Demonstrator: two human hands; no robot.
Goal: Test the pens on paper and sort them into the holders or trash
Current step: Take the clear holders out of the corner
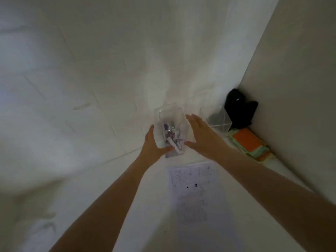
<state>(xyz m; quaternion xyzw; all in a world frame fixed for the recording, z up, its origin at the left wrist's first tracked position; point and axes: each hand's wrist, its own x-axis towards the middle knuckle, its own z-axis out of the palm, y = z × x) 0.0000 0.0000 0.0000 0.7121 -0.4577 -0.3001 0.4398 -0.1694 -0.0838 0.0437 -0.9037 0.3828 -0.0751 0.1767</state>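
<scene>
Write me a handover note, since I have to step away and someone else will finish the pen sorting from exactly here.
Left hand: gripping the clear holder from its left side.
Right hand: open, fingers spread, just right of the holder; contact is too blurred to judge.
The holder contains several pens. A second clear holder stands to the right, apparently empty. The test paper, nearer you, already has many ink marks.
Done: some testing, judging by those marks.
Left: test and sort the pens. No trash bin is in view.
</scene>
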